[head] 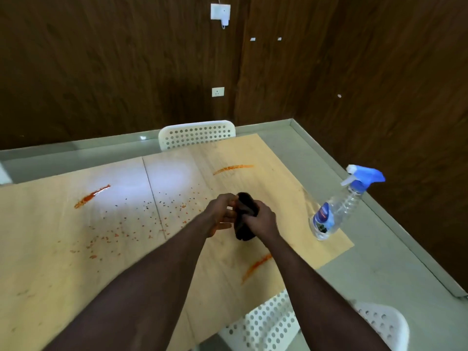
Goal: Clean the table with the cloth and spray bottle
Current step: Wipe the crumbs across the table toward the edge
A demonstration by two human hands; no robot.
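Above the middle of the light wooden table [50,262], both hands hold a bunched black cloth [245,211]. My left hand [222,215] pinches its upper left edge, and my right hand [262,220] grips its right side. A clear spray bottle [336,211] with a blue trigger head stands near the table's right edge, apart from my hands. Orange-red smears mark the table at the left [91,196], at the far side [233,168] and near my right forearm [255,266]. Small red and dark crumbs [141,221] are scattered across the middle.
A white perforated chair [196,134] stands at the table's far side. Another white perforated chair [268,325] sits at the near right, below my right forearm. Grey floor [379,262] lies right of the table, and dark wood walls close in behind and to the right.
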